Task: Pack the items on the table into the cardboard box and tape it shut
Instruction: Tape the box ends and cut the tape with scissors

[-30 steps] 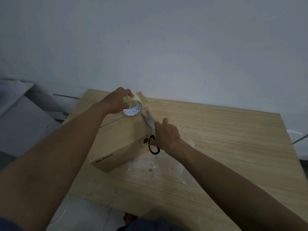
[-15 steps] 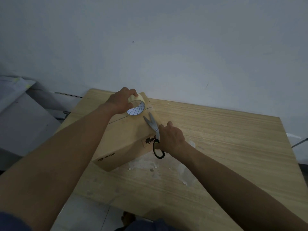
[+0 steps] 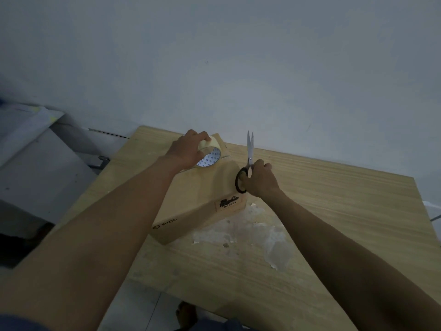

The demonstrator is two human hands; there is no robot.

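Observation:
A closed cardboard box (image 3: pixel 202 199) printed "PICO" lies on the wooden table (image 3: pixel 334 211). My left hand (image 3: pixel 186 151) grips a roll of beige tape (image 3: pixel 210 154) at the box's far end, on its top. My right hand (image 3: pixel 260 180) holds black-handled scissors (image 3: pixel 249 154) over the box's right edge, blades nearly together and pointing up and away toward the wall. A clear strip of tape seems to run from the roll along the box top.
Torn white scraps and residue (image 3: pixel 250 232) lie on the table just right of the box. A grey wall stands behind the table. Grey furniture (image 3: pixel 35 151) is on the left, beyond the table's left edge.
My right hand lifted the scissors off the box top and swung the blades from pointing at the tape roll to pointing upward. My left hand kept its hold on the roll.

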